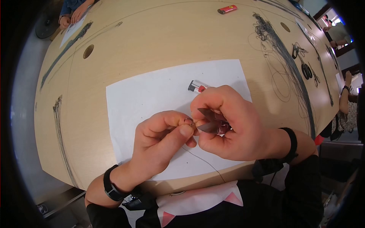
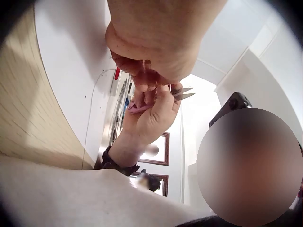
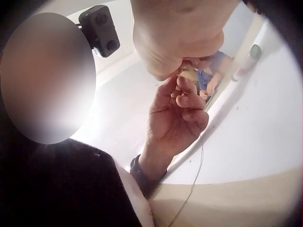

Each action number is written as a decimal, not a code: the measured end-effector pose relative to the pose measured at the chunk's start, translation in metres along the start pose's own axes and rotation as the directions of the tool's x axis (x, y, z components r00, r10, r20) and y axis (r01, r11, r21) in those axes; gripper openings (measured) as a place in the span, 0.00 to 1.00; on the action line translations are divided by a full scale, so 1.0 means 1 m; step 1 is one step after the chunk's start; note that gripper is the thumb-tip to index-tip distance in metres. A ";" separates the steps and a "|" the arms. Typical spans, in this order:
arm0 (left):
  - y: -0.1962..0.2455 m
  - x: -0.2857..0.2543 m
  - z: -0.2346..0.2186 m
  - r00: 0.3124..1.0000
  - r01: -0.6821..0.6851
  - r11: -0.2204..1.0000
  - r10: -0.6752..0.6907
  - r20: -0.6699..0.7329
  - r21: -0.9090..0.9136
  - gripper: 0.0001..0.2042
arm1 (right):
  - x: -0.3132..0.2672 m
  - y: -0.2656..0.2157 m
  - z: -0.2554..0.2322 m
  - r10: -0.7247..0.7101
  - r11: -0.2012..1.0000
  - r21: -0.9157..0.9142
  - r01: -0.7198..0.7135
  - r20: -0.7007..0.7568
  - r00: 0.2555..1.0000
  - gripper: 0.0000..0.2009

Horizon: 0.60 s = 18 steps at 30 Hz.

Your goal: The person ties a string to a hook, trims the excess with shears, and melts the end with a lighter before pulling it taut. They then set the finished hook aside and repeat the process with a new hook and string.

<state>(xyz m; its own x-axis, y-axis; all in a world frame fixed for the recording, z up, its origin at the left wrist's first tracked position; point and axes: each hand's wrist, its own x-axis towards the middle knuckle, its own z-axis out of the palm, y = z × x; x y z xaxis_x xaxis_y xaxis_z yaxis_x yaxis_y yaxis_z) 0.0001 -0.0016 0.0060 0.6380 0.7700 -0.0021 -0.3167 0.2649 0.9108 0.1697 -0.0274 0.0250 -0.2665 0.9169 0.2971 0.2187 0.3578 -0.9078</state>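
In the head view my left hand (image 1: 161,138) pinches a small curved hook (image 1: 188,120) between thumb and index finger. From below it a thin line (image 1: 205,161) runs over the paper to the table's front edge. My right hand (image 1: 237,125) holds small scissors (image 1: 210,127), their two blades apart and pointing left. Its thumb and index fingertips meet the left fingertips at the hook. The left wrist view shows the scissors' pink handle (image 2: 138,109) tucked in the right palm. Left-hand fingers (image 3: 182,92) reach up to the right hand in the right wrist view.
White paper (image 1: 133,102) lies under both hands, with a small dark-capped tube (image 1: 195,86) beyond them. Bundles of dark lines (image 1: 291,64) lie right and left. Black-handled scissors (image 1: 306,71), a red lighter (image 1: 227,9) and another person's hands (image 1: 78,14) are farther off.
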 end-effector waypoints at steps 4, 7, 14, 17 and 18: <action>0.001 -0.001 -0.003 0.998 0.019 1.000 -0.021 -0.067 -0.018 0.06 | 0.001 0.000 -0.002 -0.059 0.993 -0.107 0.053 -0.049 0.997 0.16; 0.002 0.001 -0.005 0.991 -0.024 0.997 0.015 -0.136 -0.067 0.06 | 0.005 0.003 -0.006 -0.081 0.989 -0.123 0.081 0.007 0.997 0.16; 0.004 0.001 -0.003 0.980 -0.046 0.995 0.029 -0.195 -0.084 0.06 | 0.006 0.001 0.001 -0.034 0.984 -0.173 0.036 0.012 0.999 0.12; 0.004 0.001 -0.003 0.981 -0.034 0.995 0.014 -0.194 -0.098 0.06 | 0.006 0.000 0.000 -0.012 0.977 -0.213 0.017 0.025 1.000 0.11; 0.004 0.001 -0.004 0.985 -0.026 0.997 0.012 -0.173 -0.079 0.06 | 0.006 0.000 0.000 0.040 0.984 -0.177 -0.035 0.024 0.999 0.10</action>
<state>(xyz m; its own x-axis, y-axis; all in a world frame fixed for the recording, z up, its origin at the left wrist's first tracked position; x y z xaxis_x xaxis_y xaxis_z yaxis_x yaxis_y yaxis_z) -0.0038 0.0023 0.0080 0.5031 0.8620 -0.0628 -0.3874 0.2899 0.8752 0.1683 -0.0223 0.0271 -0.2803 0.9259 0.2534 0.3904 0.3511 -0.8511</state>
